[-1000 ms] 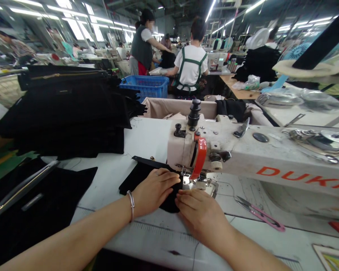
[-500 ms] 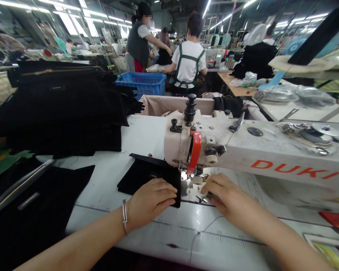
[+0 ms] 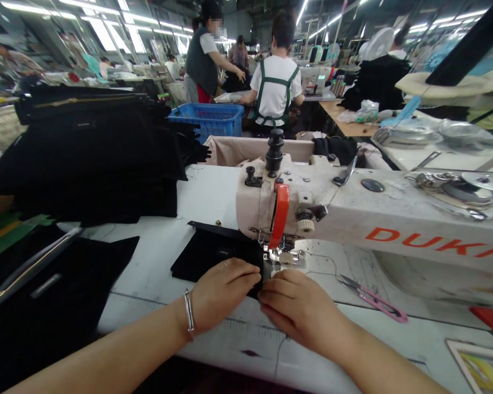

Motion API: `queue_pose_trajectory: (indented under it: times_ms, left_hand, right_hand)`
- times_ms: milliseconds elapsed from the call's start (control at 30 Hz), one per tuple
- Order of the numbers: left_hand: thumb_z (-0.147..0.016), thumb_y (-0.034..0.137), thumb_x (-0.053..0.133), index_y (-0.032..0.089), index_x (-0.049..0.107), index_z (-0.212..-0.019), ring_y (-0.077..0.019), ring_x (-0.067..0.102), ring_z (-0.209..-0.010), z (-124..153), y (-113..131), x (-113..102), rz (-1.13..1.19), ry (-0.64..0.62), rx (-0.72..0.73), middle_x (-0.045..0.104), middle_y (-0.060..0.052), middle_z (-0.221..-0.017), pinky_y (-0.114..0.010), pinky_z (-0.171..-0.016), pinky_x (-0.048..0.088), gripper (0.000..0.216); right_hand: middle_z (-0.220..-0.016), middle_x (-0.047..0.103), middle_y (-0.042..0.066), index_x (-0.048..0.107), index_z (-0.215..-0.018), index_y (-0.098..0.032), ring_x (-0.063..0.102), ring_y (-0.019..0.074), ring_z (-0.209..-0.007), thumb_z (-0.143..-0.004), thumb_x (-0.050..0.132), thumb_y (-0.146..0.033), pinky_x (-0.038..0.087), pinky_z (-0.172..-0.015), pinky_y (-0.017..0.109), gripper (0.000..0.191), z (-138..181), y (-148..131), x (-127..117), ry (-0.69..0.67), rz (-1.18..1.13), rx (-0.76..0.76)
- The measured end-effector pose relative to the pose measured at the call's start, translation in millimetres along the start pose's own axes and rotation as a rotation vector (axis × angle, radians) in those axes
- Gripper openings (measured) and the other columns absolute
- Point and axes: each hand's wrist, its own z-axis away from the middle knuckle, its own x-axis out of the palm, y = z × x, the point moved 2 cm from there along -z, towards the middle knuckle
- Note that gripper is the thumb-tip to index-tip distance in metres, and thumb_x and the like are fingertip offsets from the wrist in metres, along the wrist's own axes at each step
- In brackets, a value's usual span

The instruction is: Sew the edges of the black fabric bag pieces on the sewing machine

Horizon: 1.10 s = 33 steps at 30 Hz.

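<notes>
The right hand (image 3: 298, 306) has come back from the white sewing machine (image 3: 353, 219) to the flat black fabric piece (image 3: 213, 251) on the white table (image 3: 213, 197); the left hand (image 3: 224, 287) presses it too; both grips lie spread, clamping nothing.

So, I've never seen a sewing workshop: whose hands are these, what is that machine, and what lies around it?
The camera sits on a person's head, looking down at their own bare hands. The left hand lies flat on a black fabric piece; the right hand touches its edge, just below the head of a white sewing machine. On the white table lie pink-handled snips at right and a stack of black pieces at left. Neither hand grips anything.
</notes>
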Motion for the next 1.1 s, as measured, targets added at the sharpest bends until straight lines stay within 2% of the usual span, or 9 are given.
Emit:
queue_pose_trajectory:
  times_ms: [167, 367, 500, 667, 800, 933, 1100]
  left_hand:
    - [-0.099, 0.014, 0.043, 0.013, 0.055, -0.123, -0.021, 0.054, -0.12, 3.1, -6.1, 13.4, -0.075, -0.155, 0.063, 0.062, -0.009, -0.124, -0.036, -0.105, 0.048, 0.026]
    - [-0.097, 0.012, 0.049, 0.013, 0.053, -0.125, -0.019, 0.052, -0.124, -2.3, -24.7, 17.7, -0.083, -0.199, 0.107, 0.061, -0.008, -0.126, -0.037, -0.11, 0.044, 0.028]
    - [-0.096, 0.01, 0.049, 0.013, 0.053, -0.125, -0.0193, 0.052, -0.124, -3.9, -30.4, 16.3, -0.07, -0.168, 0.144, 0.061, -0.009, -0.124, -0.037, -0.109, 0.045, 0.029]
    - [-0.097, 0.01, 0.047, 0.014, 0.056, -0.121, -0.0151, 0.056, -0.116, -1.2, -23.7, 7.6, 0.018, -0.101, 0.206, 0.065, -0.007, -0.118, -0.035, -0.112, 0.042, 0.026]
    - [-0.098, 0.014, 0.048, 0.015, 0.06, -0.113, -0.0149, 0.059, -0.11, -2.3, -21.7, 5.3, 0.02, -0.062, 0.224, 0.069, -0.006, -0.108, -0.033, -0.105, 0.048, 0.019]
    - [-0.098, 0.014, 0.049, 0.015, 0.06, -0.115, -0.015, 0.059, -0.11, -2.2, -24.6, 8.7, 0.03, -0.087, 0.22, 0.068, -0.005, -0.108, -0.033, -0.104, 0.047, 0.02]
    - [-0.099, 0.012, 0.045, 0.014, 0.059, -0.113, -0.0151, 0.059, -0.112, -2.3, -19.4, 5.4, 0.046, -0.054, 0.237, 0.068, -0.006, -0.111, -0.031, -0.104, 0.046, 0.019]
  right_hand:
    - [-0.096, 0.069, 0.004, 0.065, -0.107, -0.019, 0.06, 0.0188, -0.093, -0.097, 0.051, -0.018, 0.05, -0.085, 0.035, 0.017, -0.8, 2.8, 3.2, -0.003, -0.031, 0.011]
    - [-0.099, 0.068, 0.006, 0.064, -0.109, -0.018, 0.059, 0.0207, -0.093, -0.097, 0.052, -0.019, 0.05, -0.085, 0.037, 0.018, 0.3, 5.1, 4.3, 0.014, 0.003, 0.075]
    - [-0.104, 0.067, 0.007, 0.063, -0.113, -0.018, 0.058, 0.0227, -0.098, -0.096, 0.053, -0.02, 0.049, -0.088, 0.04, 0.02, 0.1, 6.6, 3.7, -0.001, 0.018, 0.09]
    - [-0.105, 0.067, 0.007, 0.064, -0.114, -0.02, 0.058, 0.0211, -0.096, -0.097, 0.051, -0.02, 0.049, -0.086, 0.038, 0.021, -0.6, 7.6, -0.6, 0.009, 0.004, 0.069]
    - [-0.101, 0.066, 0.006, 0.065, -0.112, -0.02, 0.057, 0.0219, -0.094, -0.097, 0.052, -0.02, 0.048, -0.085, 0.04, 0.02, -0.1, 9.5, -1.0, -0.005, 0.004, 0.08]
    - [-0.1, 0.065, 0.006, 0.065, -0.111, -0.02, 0.056, 0.0226, -0.094, -0.097, 0.052, -0.02, 0.047, -0.084, 0.041, 0.02, 1.8, 10.2, 0.9, -0.031, -0.011, 0.099]
    - [-0.101, 0.065, 0.006, 0.064, -0.111, -0.02, 0.055, 0.0225, -0.093, -0.097, 0.051, -0.019, 0.046, -0.083, 0.041, 0.02, 2.1, 8.4, 0.2, -0.022, -0.028, 0.097]
